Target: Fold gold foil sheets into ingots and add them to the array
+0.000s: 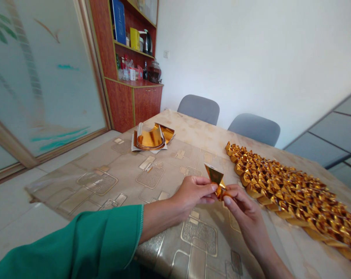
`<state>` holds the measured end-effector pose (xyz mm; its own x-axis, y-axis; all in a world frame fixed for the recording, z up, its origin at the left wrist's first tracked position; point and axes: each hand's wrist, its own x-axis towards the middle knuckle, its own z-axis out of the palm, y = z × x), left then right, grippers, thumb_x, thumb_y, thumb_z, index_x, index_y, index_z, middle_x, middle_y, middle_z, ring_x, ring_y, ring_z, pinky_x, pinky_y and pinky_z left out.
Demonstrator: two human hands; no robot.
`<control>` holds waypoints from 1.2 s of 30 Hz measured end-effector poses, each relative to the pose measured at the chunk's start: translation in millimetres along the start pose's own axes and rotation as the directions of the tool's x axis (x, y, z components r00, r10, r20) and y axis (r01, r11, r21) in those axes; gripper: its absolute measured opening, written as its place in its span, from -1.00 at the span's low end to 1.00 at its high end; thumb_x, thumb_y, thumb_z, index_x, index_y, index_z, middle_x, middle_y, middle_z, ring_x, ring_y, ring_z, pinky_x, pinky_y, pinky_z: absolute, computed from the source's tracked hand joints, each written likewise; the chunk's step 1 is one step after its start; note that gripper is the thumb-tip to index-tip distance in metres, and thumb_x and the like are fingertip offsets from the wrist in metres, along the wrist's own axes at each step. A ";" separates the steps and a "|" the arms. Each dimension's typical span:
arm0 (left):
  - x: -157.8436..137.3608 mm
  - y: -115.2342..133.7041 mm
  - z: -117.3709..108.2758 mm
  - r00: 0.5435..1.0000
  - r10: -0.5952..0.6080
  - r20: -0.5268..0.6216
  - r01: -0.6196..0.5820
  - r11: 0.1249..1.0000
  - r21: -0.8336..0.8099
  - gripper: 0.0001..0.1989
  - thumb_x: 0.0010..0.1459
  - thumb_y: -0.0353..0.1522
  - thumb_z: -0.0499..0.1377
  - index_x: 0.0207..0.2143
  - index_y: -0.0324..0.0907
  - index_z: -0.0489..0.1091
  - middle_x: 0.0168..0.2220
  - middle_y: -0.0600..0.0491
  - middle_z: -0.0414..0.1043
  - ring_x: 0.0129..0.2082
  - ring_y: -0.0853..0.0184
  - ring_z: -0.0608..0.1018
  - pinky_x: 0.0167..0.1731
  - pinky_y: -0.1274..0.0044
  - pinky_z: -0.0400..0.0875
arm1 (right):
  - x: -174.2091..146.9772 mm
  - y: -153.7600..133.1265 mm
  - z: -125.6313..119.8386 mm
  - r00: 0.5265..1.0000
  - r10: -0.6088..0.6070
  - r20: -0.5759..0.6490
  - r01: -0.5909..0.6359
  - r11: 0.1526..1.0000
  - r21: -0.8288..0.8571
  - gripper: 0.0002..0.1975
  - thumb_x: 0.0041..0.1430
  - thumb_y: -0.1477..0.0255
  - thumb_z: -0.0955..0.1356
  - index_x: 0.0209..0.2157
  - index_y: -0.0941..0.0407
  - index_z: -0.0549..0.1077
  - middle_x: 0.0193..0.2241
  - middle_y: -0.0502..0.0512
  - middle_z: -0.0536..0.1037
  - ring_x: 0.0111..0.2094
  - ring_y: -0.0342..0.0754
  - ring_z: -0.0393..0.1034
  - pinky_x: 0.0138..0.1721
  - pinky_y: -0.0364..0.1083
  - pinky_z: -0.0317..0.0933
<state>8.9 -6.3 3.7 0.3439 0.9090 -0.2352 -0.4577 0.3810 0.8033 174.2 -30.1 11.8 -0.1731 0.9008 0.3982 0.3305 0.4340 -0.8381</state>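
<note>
Together, two bare hands grip a small, partly folded piece of shiny gold paper (214,175) above a table.

Closed around its left side, the left hand (196,190), below a green fabric sleeve (102,232), pinches the piece between thumb and fingers, while the right hand (241,202) grasps its lower right end with thumb and fingertips; a flat, flared flap stands up above both hands. Under them spreads a glossy beige tablecloth with rounded rectangular patterns (98,182). Near the table's far left part lies a curled stack of gold and white paper sheets (149,138), well apart from the hands. To the right, just beside the right hand, a broad block of pointed, folded gold paper pieces (291,193) sits in close rows. Two grey rounded chair backs (199,109) rise behind the table's far edge.
</note>
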 end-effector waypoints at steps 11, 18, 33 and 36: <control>-5.9 -3.1 3.8 0.993 0.114 0.028 -0.115 0.992 0.052 -0.74 -0.04 -0.28 0.37 -0.31 -0.28 0.59 -0.34 -0.04 0.57 -0.38 0.41 0.53 -0.29 0.55 0.43 | -2.9 5.3 3.9 0.982 0.151 -0.110 -0.145 0.988 0.058 -0.75 0.16 0.20 0.38 -0.43 0.08 0.38 -0.50 0.00 0.38 -0.44 -0.06 0.25 -0.43 -0.13 0.20; -7.0 -3.5 4.6 0.990 0.137 0.043 -0.140 0.987 0.084 -0.73 -0.01 -0.26 0.34 -0.28 -0.26 0.59 -0.30 -0.06 0.57 -0.36 0.39 0.54 -0.26 0.54 0.43 | -3.3 2.2 4.6 0.983 0.145 -0.110 -0.144 0.989 0.011 -0.73 0.22 0.20 0.32 -0.47 0.06 0.35 -0.55 -0.02 0.34 -0.49 -0.07 0.23 -0.49 -0.15 0.17; -0.5 -13.6 -0.5 0.996 0.088 0.020 -0.090 0.990 0.111 -0.82 -0.07 -0.34 0.38 -0.43 -0.28 0.55 -0.43 0.03 0.54 -0.43 0.42 0.53 -0.32 0.56 0.43 | -2.9 3.0 5.8 0.994 -0.107 0.004 0.103 0.942 -0.319 -0.87 0.21 0.45 0.33 -0.44 0.05 0.36 -0.47 -0.02 0.39 -0.47 -0.09 0.27 -0.46 -0.14 0.13; -1.0 -11.9 0.8 0.999 0.047 -0.005 -0.047 0.995 0.092 -0.81 -0.09 -0.35 0.40 -0.45 -0.29 0.53 -0.45 0.04 0.52 -0.45 0.44 0.53 -0.33 0.56 0.43 | -3.7 4.7 7.8 0.998 -0.066 0.007 0.065 0.958 -0.280 -0.86 0.22 0.42 0.32 -0.45 0.04 0.36 -0.49 -0.03 0.38 -0.48 -0.08 0.26 -0.47 -0.14 0.13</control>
<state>14.7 -11.9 -5.2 0.3180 0.9269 -0.1994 -0.3955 0.3208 0.8606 169.1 -31.5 3.4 -0.2005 0.8702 0.4500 0.5651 0.4780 -0.6725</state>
